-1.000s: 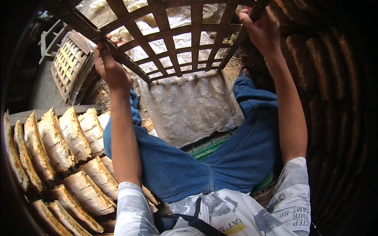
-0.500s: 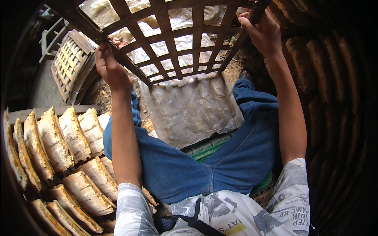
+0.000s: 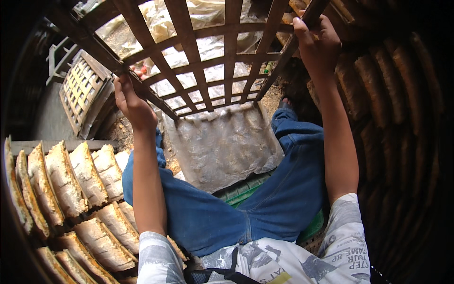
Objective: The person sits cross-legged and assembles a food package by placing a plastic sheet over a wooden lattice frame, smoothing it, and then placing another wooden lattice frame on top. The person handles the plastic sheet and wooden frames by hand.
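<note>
A dark woven lattice rack (image 3: 213, 61) with wide square gaps stands tilted up in front of me. My left hand (image 3: 134, 100) is closed round its left side rail, and my right hand (image 3: 318, 47) grips the right one, thumb toward me. The rack's lower edge is at the far end of a slab wrapped in cloudy plastic sheet (image 3: 227, 151), lying between my legs; whether the two touch I cannot tell. Through the gaps, more crumpled plastic (image 3: 189, 19) shows on the ground beyond.
Rows of pale, crusty slabs (image 3: 66, 180) stand on edge at my left. Darker slabs (image 3: 378, 85) are stacked along the right, mostly in shadow. Smaller lattice racks (image 3: 84, 90) lean at the far left beside a grey plastic crate (image 3: 59, 59). Green plastic (image 3: 250, 189) shows beneath me.
The view has shifted a little, so the plastic-wrapped slab sits lower and farther left. Both hands keep their hold on the rack, which remains tilted up.
</note>
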The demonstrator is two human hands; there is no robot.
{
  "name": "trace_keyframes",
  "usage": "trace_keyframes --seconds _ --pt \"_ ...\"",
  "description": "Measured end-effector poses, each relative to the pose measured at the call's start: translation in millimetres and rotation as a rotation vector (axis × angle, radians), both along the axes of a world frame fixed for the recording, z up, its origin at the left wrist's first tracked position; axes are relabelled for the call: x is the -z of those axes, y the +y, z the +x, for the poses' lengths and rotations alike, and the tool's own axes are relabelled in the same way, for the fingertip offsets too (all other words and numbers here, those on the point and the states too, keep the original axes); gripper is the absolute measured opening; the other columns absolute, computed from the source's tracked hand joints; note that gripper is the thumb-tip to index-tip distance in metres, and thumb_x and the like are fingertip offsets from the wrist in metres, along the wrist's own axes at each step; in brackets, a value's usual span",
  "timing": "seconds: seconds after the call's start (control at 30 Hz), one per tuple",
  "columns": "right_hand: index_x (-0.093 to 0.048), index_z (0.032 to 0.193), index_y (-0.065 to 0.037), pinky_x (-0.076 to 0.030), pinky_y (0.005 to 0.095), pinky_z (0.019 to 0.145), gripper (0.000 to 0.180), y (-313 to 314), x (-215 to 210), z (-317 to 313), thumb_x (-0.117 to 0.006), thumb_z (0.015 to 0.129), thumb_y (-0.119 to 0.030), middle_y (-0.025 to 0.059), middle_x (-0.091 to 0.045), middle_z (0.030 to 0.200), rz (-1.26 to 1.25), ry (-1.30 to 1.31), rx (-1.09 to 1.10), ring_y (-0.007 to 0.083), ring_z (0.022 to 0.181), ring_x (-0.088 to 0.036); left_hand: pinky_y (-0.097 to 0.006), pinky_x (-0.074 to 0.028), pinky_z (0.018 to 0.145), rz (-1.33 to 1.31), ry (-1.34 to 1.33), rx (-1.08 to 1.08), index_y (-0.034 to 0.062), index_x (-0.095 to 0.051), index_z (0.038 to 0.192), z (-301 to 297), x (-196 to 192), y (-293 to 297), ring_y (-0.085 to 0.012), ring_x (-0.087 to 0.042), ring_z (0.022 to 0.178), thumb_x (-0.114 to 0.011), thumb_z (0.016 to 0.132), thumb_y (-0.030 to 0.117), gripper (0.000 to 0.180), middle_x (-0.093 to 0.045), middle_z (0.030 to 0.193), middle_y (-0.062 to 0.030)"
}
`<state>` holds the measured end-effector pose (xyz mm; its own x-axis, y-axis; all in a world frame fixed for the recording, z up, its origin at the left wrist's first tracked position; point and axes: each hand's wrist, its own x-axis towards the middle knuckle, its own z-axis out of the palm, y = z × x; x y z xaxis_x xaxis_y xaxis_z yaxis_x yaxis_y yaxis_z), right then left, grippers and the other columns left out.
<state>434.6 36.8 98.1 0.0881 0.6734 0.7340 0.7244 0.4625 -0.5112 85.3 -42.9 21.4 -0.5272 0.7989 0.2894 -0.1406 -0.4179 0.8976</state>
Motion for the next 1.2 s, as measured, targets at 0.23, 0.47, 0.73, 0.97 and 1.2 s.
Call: trace_keyframes --seconds 0.23,0.47,0.73,0.97,1.2 --pt "-0.071 0.104 -0.005 -0.052 0.0254 0.083 0.029 6.4 -24.5 -6.6 -0.075 0.091 -0.031 0.0001 -0.073 0.086 0.122 0.146 0.015 0.0082 0.086 -0.068 -0.026 -0.044 0.081 0.019 0.058 -0.004 0.0037 -0.06 0.114 3.4 2.2 -1.5 -0.0108 -0.057 0.089 -0.049 0.106 0.037 0.036 -0.061 0.095 -0.0039" --pt "-0.07 0.103 -0.005 -0.052 0.025 0.074 0.027 -6.8 6.2 9.0 -0.075 0.092 -0.029 0.0008 -0.072 0.091 -0.28 0.284 -0.249 0.0066 0.086 -0.065 -0.025 -0.045 0.081 0.044 -0.001 0.027 0.0044 -0.059 0.107 5.2 -1.9 -2.6 -0.0092 -0.057 0.086 -0.05 0.107 0.027 0.024 -0.063 0.094 -0.0028" --pt "-0.067 0.109 -0.005 -0.044 0.0267 0.09 0.024 -15.4 -15.1 9.5 -0.069 0.097 -0.025 0.0013 -0.071 0.099 -0.224 0.555 -0.51 0.0081 0.096 -0.062 -0.026 -0.046 0.082 0.039 -0.011 0.042 0.0034 -0.06 0.108 -0.5 -0.6 -5.6 -0.0107 -0.058 0.087 -0.049 0.106 0.024 0.023 -0.063 0.094 -0.0041" --pt "-0.069 0.111 -0.004 -0.044 0.0245 0.083 0.026 -17.8 -6.1 28.4 -0.067 0.095 -0.025 0.0006 -0.071 0.102 -0.473 0.559 -0.542 0.0053 0.094 -0.058 -0.026 -0.045 0.083 0.025 0.027 0.039 0.004 -0.06 0.105 1.4 -3.1 -10.3 -0.0091 -0.058 0.087 -0.048 0.106 0.022 0.022 -0.064 0.093 -0.0027" --pt "-0.069 0.112 -0.006 -0.041 0.0234 0.075 0.025 -23.6 -1.9 30.8 -0.07 0.091 -0.018 -0.003 -0.067 0.097 -0.518 0.492 -0.55 0.0054 0.087 -0.055 -0.026 -0.045 0.083 0.048 -0.005 0.057 0.0042 -0.06 0.106 -2.1 1.7 -7.8 -0.0096 -0.058 0.087 -0.048 0.106 0.023 0.022 -0.064 0.094 -0.0029"
